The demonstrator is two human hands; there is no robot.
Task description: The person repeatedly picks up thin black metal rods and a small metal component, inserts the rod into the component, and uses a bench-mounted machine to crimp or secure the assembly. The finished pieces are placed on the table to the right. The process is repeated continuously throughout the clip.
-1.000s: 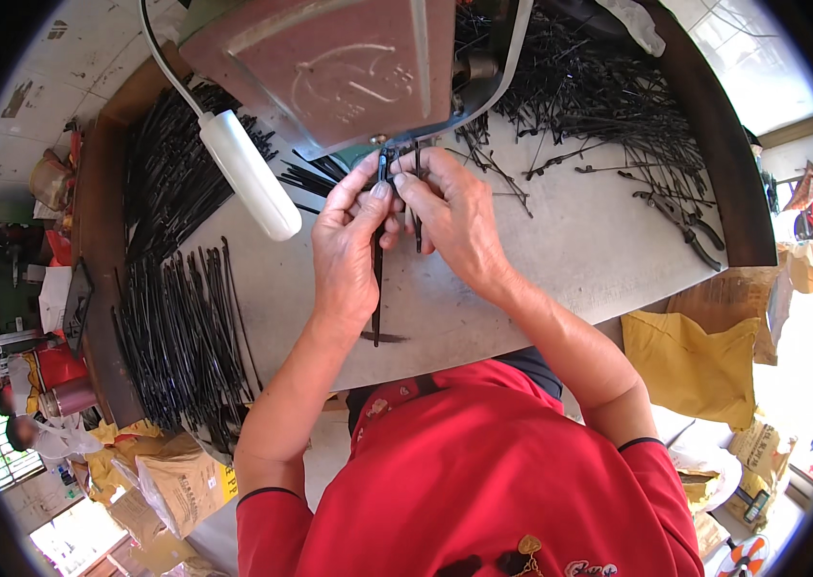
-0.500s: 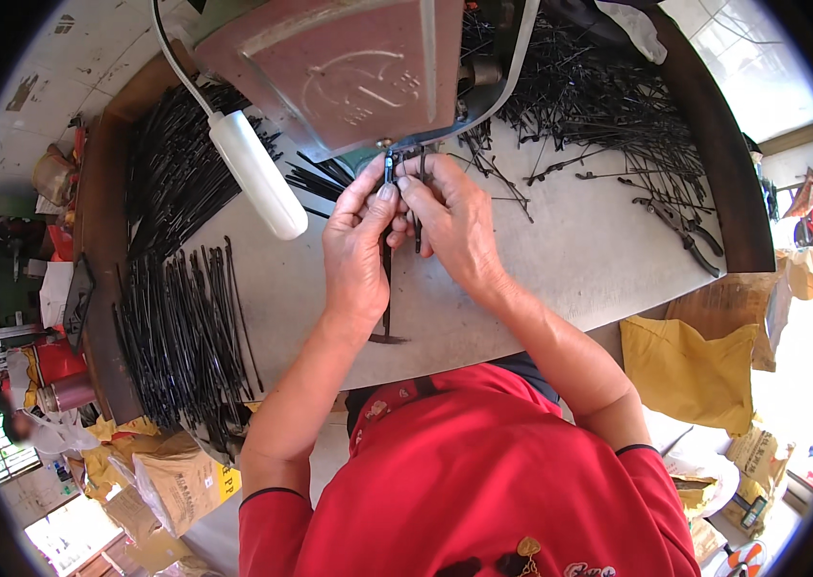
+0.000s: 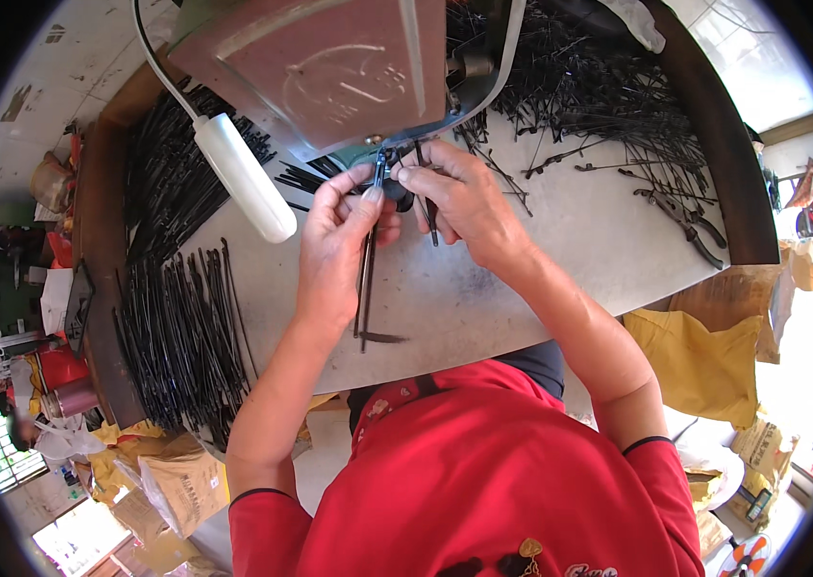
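Note:
Both of my hands work close together under the front of the machine head (image 3: 320, 77). My left hand (image 3: 337, 236) is closed, thumb and fingers pinching a thin black umbrella rib (image 3: 366, 279) whose long rods hang down over the table. The rib's upper end is at the lower edge of the machine. Beside it, my right hand (image 3: 464, 197) is closed too, thumb and forefinger pressed together near the rib's top. A short black rod (image 3: 433, 231) sticks down from between its fingers. Exactly how the two pieces join is hidden by the fingers.
Bundled black rods (image 3: 180, 337) lie at the left, with another heap (image 3: 185, 173) behind. Jointed ribs (image 3: 608, 115) lie tangled at the far right, near pliers (image 3: 680, 226). A white tubular lamp (image 3: 245, 178) hangs left of the machine. A raised brown rim (image 3: 738, 183) borders the table.
My left hand has shifted left and slightly down, and the rib's hanging rods now slant and show apart. My right hand has drawn a little right, its rod now lower. The view has shifted slightly.

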